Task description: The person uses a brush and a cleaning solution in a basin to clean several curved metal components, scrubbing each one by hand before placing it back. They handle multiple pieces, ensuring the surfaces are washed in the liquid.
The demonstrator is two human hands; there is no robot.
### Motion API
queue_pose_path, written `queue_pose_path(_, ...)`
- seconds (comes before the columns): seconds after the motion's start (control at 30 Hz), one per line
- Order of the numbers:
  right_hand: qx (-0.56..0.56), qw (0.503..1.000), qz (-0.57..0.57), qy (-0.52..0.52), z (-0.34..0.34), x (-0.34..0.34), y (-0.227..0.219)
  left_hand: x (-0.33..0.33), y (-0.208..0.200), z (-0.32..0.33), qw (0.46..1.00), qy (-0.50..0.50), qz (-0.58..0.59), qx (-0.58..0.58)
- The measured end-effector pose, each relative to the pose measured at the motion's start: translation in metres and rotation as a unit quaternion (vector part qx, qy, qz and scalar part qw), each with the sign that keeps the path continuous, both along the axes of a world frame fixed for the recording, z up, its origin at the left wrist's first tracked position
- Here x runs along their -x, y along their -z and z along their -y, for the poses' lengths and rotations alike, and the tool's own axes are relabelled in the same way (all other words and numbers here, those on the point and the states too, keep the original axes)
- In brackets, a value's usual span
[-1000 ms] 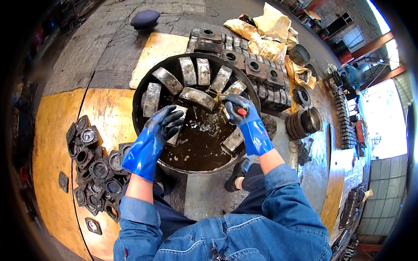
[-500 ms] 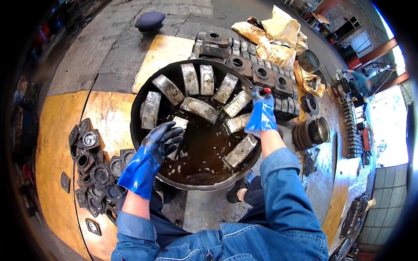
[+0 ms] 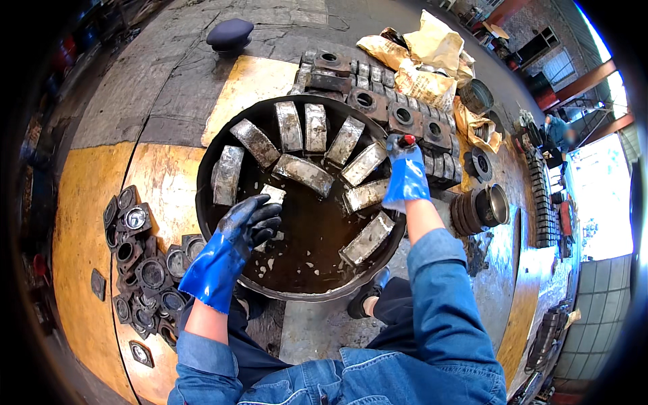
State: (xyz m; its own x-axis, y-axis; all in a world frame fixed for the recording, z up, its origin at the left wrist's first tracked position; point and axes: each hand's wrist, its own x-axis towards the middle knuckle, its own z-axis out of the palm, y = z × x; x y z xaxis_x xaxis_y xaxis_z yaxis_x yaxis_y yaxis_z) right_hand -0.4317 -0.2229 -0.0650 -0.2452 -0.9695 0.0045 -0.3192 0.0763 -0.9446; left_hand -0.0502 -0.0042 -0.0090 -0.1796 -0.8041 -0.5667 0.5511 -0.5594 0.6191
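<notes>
In front of me stands a round dark metal pan (image 3: 204, 162) with brownish liquid and pale flakes in its bottom. Several silvery-grey curved metal blocks (image 3: 304, 174) lie in it, most of them ranged along the far wall. My left hand (image 3: 244, 226), in a blue and blackened rubber glove, hovers over the pan's left part with its fingers apart. Beneath those fingers one block (image 3: 273, 194) is partly hidden. At the pan's right rim my right hand (image 3: 407, 169), gloved alike, is closed around a red-ended handle (image 3: 406, 140); the tool's other end is hidden.
Dark square castings with round holes (image 3: 403, 116) stand in rows beyond the pan. Paper sacks (image 3: 432, 47) lie behind them. Dark plates and rings (image 3: 154, 272) are heaped at the left. Metal rings (image 3: 495, 204) sit at the right. A dark cap (image 3: 230, 34) lies far off; another person (image 3: 557, 131) is far right.
My left hand has come slightly lower and nearer to the block under it. My right hand keeps its grip by the right rim. The whole view has shifted a little.
</notes>
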Motion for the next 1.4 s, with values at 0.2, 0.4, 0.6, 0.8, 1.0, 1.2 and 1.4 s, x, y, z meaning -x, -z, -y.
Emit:
queue_pose_path(0.2,-0.008,0.834,0.55,0.041,-0.005,0.019,0.042,0.01,0.001,0.007,0.999,0.02,-0.019,0.029)
queue_pose_path(0.4,0.228,0.919,-0.251,-0.203,-0.117,-0.058,0.008,-0.004,-0.003,-0.003,0.999,0.006,-0.021,0.023)
queue_pose_path(0.6,0.008,0.712,-0.558,-0.426,-0.13,-0.088,-0.006,-0.006,0.004,-0.002,0.999,-0.004,-0.029,0.033)
queue_pose_path(0.8,-0.116,0.716,-0.501,-0.472,-0.149,-0.11,0.022,-0.012,0.004,0.001,0.999,-0.005,-0.042,0.032)
queue_pose_path(1.0,-0.192,0.907,0.04,-0.372,-0.112,-0.069,0.001,-0.013,0.001,-0.005,0.999,-0.013,-0.03,0.037)
queue_pose_path(1.2,0.201,0.936,-0.094,-0.274,-0.078,-0.07,-0.037,-0.004,0.0,-0.001,1.0,-0.007,-0.008,0.005)
queue_pose_path(1.4,-0.076,0.849,0.459,-0.252,0.019,-0.036,0.004,-0.008,0.006,0.0,1.0,-0.016,-0.017,0.013)
